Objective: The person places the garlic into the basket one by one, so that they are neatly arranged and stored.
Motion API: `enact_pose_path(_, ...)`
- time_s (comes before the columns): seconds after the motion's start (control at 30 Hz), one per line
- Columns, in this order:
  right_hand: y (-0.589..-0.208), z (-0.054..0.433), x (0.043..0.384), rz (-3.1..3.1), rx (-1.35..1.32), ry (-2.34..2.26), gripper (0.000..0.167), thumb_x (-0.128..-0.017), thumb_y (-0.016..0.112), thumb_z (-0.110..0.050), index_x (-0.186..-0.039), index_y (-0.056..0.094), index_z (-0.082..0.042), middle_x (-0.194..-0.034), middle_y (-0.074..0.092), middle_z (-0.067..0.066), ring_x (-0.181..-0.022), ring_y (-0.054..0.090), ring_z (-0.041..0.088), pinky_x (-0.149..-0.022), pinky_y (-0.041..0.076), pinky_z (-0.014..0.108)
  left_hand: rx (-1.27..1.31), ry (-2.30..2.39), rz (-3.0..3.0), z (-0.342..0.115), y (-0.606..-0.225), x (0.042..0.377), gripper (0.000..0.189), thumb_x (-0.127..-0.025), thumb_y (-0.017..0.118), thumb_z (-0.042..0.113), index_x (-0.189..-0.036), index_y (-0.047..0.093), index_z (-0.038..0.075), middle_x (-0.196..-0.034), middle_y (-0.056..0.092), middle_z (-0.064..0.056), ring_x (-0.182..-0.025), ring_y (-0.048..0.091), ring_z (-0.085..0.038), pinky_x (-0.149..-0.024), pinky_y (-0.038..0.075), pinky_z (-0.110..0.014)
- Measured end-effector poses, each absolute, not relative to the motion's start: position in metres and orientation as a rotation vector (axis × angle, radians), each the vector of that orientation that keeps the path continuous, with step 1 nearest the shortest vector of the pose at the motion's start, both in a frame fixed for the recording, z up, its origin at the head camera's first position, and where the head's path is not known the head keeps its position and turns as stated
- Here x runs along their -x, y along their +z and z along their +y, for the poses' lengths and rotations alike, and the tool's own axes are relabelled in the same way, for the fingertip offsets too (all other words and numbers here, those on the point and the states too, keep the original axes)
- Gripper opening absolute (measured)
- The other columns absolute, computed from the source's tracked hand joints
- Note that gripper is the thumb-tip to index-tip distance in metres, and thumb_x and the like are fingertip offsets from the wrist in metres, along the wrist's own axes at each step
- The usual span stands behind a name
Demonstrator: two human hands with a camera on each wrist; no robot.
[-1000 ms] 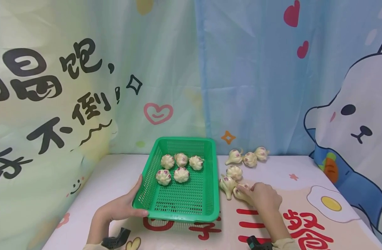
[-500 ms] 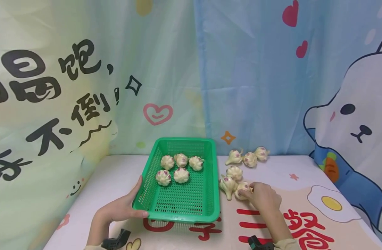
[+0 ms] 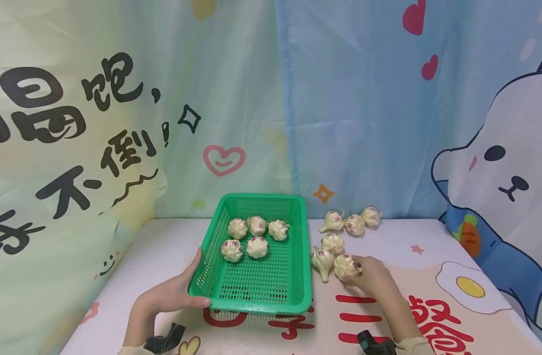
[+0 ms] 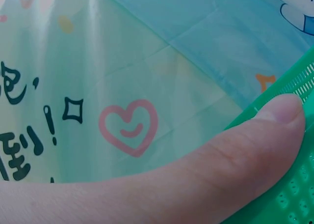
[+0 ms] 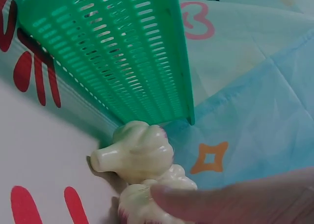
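Observation:
A green plastic basket (image 3: 271, 291) stands on the table with several garlic bulbs in it, gathered toward its back and left. My left hand (image 3: 178, 293) grips the basket's front left corner, its thumb over the rim in the left wrist view. To the right of the basket, my right hand (image 3: 375, 276) holds a garlic bulb (image 3: 347, 266) from its right side; its thumb (image 5: 196, 199) crosses that bulb in the right wrist view. Next to it lie a garlic bulb with its stem toward me (image 3: 322, 263) and another bulb (image 3: 332, 244) just behind.
Farther back on the right lie three more garlic bulbs (image 3: 354, 225) in a row, near the printed curtain (image 3: 364, 123). A printed cloth (image 3: 413, 281) covers the table. The basket's right wall (image 5: 122, 52) rises close beside the nearer bulbs.
The garlic bulb at my right hand has turned, its stem no longer pointing toward me and its purple-streaked end now showing. My right hand has shifted round to its right side. The left hand stays put.

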State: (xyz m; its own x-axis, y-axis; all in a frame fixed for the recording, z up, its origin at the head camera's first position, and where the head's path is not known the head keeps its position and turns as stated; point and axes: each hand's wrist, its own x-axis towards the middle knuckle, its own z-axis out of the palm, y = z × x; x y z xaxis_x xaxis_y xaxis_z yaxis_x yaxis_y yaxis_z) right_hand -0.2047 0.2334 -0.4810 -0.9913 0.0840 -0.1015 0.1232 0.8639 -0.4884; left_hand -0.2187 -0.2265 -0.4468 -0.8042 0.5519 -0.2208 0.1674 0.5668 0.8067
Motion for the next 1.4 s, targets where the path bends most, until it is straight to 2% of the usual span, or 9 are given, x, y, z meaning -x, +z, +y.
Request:
enact_pose_path(0.17, -0.486, 0.227, 0.206, 2.996, -0.188, -0.813, 0.073, -0.08, 0.073, -0.042, -0.129, 0.052, 0.009, -0.121, 0.058, 0.03, -0.107, 0.055, 0.043, -0.09, 0.046, 0.055, -0.579, 1.155, 2.347, -0.228, -0.447, 0.22, 0.119, -0.082, 0.074, 0.032, -0.149, -0.024, 0.017, -0.157, -0.022, -0.014, -0.145, -0.004, -0.038, -0.112, 0.018, -0.056)
enact_pose_path(0.27, -0.489, 0.223, 0.207, 3.015, -0.276, -0.822, 0.071, -0.081, 0.072, -0.041, -0.128, 0.053, 0.008, -0.122, 0.057, 0.03, -0.11, 0.054, 0.045, -0.091, 0.046, 0.055, -0.586, 1.17, 2.336, -0.228, -0.448, 0.221, 0.12, -0.081, 0.074, 0.033, -0.149, -0.024, 0.018, -0.157, -0.023, -0.013, -0.145, -0.005, -0.038, -0.112, 0.018, -0.057)
enact_pose_path(0.47, -0.494, 0.22, 0.208, 3.066, -0.32, -0.817, 0.064, -0.079, 0.075, -0.036, -0.123, 0.056, 0.007, -0.113, 0.061, 0.029, -0.103, 0.056, 0.042, -0.088, 0.047, 0.054, -0.585, 1.182, 2.325, -0.228, -0.449, 0.22, 0.12, -0.081, 0.074, 0.033, -0.148, -0.024, 0.019, -0.157, -0.023, -0.013, -0.145, -0.005, -0.039, -0.112, 0.018, -0.058)
enact_pose_path(0.7, -0.496, 0.228, 0.21, 2.986, -0.326, -0.897, 0.073, -0.08, 0.073, -0.038, -0.13, 0.05, 0.01, -0.126, 0.054, 0.032, -0.113, 0.051, 0.046, -0.093, 0.043, 0.057, -0.59, 1.181, 2.323, -0.228, -0.447, 0.22, 0.12, -0.081, 0.074, 0.033, -0.148, -0.025, 0.017, -0.157, -0.022, -0.014, -0.145, -0.004, -0.038, -0.111, 0.018, -0.056)
enact_pose_path(1.1, -0.497, 0.235, 0.21, 2.981, -0.277, -0.919, 0.071, -0.078, 0.076, -0.036, -0.13, 0.053, 0.006, -0.119, 0.06, 0.028, -0.103, 0.057, 0.038, -0.086, 0.046, 0.052, -0.593, 1.184, 2.321, -0.228, -0.447, 0.221, 0.121, -0.081, 0.074, 0.034, -0.148, -0.025, 0.018, -0.157, -0.023, -0.013, -0.145, -0.003, -0.038, -0.111, 0.019, -0.056)
enact_pose_path(1.23, -0.498, 0.236, 0.21, 2.956, -0.276, -0.94, 0.071, -0.078, 0.077, -0.036, -0.132, 0.052, 0.004, -0.119, 0.061, 0.026, -0.105, 0.057, 0.038, -0.086, 0.047, 0.051, -0.592, 1.179, 2.321, -0.228, -0.447, 0.221, 0.121, -0.081, 0.074, 0.034, -0.148, -0.025, 0.018, -0.157, -0.023, -0.014, -0.146, -0.002, -0.038, -0.111, 0.02, -0.056)
enact_pose_path(1.4, -0.498, 0.238, 0.21, 2.925, -0.272, -0.977, 0.077, -0.078, 0.076, -0.037, -0.135, 0.047, 0.007, -0.12, 0.06, 0.028, -0.108, 0.057, 0.041, -0.086, 0.047, 0.051, -0.6, 1.178, 2.321, -0.228, -0.448, 0.222, 0.12, -0.081, 0.074, 0.034, -0.148, -0.025, 0.018, -0.157, -0.022, -0.014, -0.145, -0.002, -0.039, -0.111, 0.02, -0.056)
